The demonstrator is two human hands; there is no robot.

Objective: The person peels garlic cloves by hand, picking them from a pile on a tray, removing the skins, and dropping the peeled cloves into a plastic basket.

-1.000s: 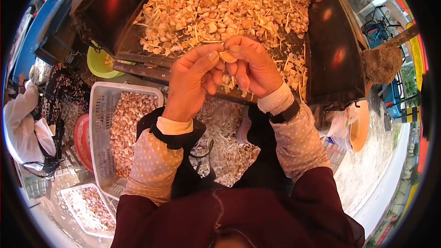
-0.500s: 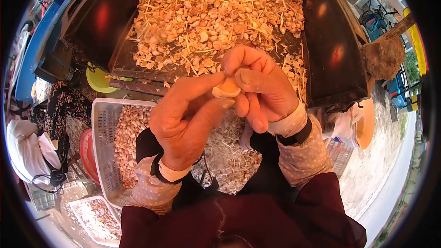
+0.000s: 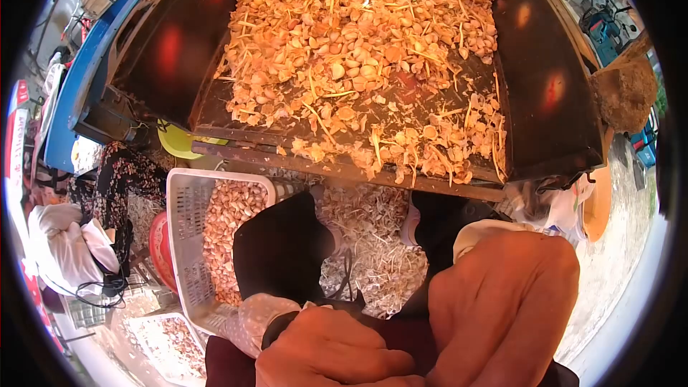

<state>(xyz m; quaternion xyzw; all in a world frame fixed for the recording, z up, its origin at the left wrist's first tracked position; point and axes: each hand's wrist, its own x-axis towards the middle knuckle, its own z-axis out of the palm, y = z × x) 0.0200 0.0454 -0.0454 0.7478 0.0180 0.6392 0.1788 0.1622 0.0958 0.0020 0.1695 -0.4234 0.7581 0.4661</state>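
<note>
Close to the camera, low in the head view, are my two hands, drawn in near my chest. My left hand (image 3: 331,350) shows its back, fingers curled inward and closed. To its right my right hand (image 3: 507,301) is bent at the wrist, its fingers pressed together and pointing down. The fingertips of both are hidden, so anything they hold cannot be made out. Beyond them a dark work surface (image 3: 408,91) carries a broad heap of garlic cloves (image 3: 351,36) mixed with loose skins and stalks. Skins lie along its near edge.
A white plastic basket (image 3: 190,244) with garlic cloves stands beside my left leg. Papery skins (image 3: 380,258) cover the ground between my feet. A smaller white tray (image 3: 168,347) holds more pieces. A yellow-green bowl (image 3: 179,141) sits under the surface's left edge; a stone (image 3: 625,97) is at right.
Both hands have come back from the front of the heap toward my body. The garlic clove pinched between them earlier is out of sight. The view has shifted slightly.
</note>
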